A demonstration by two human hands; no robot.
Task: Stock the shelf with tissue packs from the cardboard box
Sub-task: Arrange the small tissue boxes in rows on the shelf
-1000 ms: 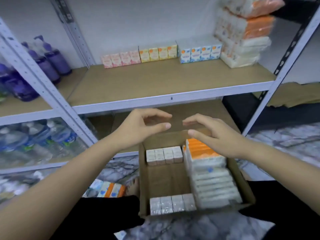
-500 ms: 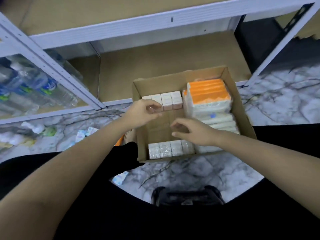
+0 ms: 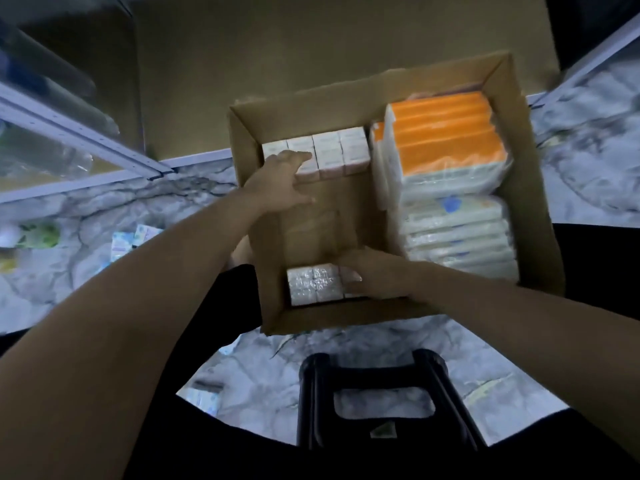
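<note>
Cardboard box (image 3: 540, 188) on marble floor (image 3: 588, 161) before shelf (image 3: 83, 133); left hand (image 3: 277, 183) fingers spread, right hand (image 3: 377, 275) gripping near packs (image 3: 313, 284).

Inside the open brown cardboard box (image 3: 533, 188), the left hand (image 3: 280, 181) touched the far row of small white tissue packs (image 3: 332, 152); the right hand (image 3: 377, 275) gripped the near row of wrapped white packs (image 3: 313, 284).

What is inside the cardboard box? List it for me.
Inside the cardboard box: a far row of small white packs, a near row, and orange-topped bundles above white ones. The left hand and right hand cover parts of both rows.
</note>
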